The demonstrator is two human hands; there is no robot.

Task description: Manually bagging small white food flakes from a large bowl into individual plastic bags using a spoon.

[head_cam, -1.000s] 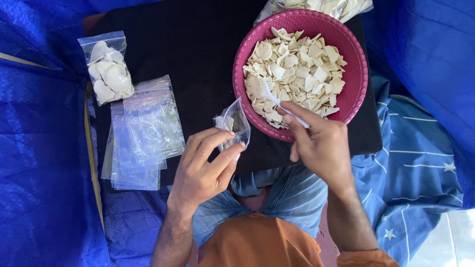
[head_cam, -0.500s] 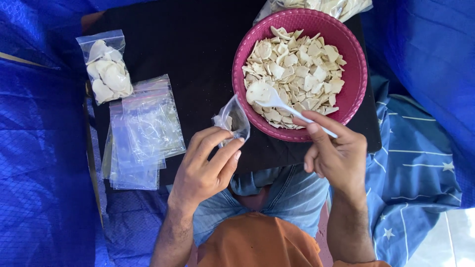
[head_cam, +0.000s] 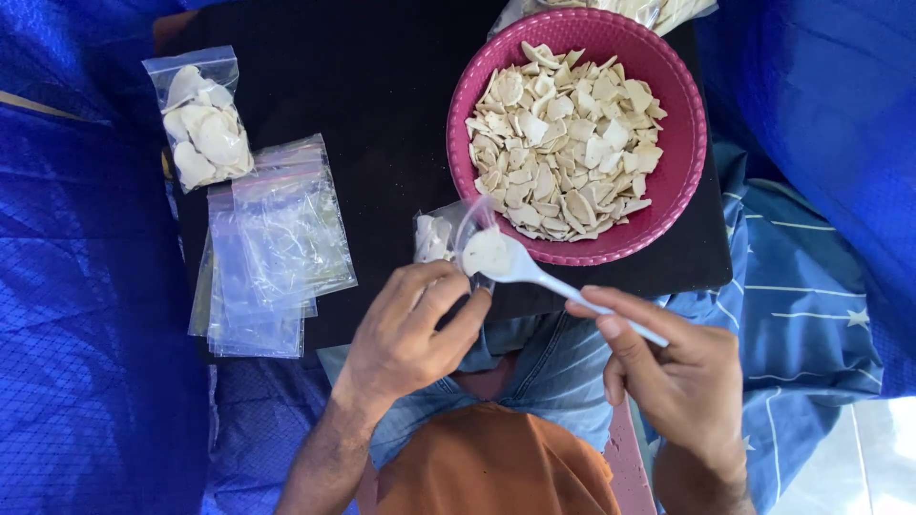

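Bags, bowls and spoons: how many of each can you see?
Pink bowl of pale chips: 1
White spoon, in the right hand: 1
Filled bag, lying closed: 1
Open bag, in the left hand: 1
Pile of empty clear bags: 1 pile; the bags in it overlap too much to count
Total: 5

We see only part of the clear bag: the left hand covers its lower end. The top edge cuts off a second bag behind the pink bowl.
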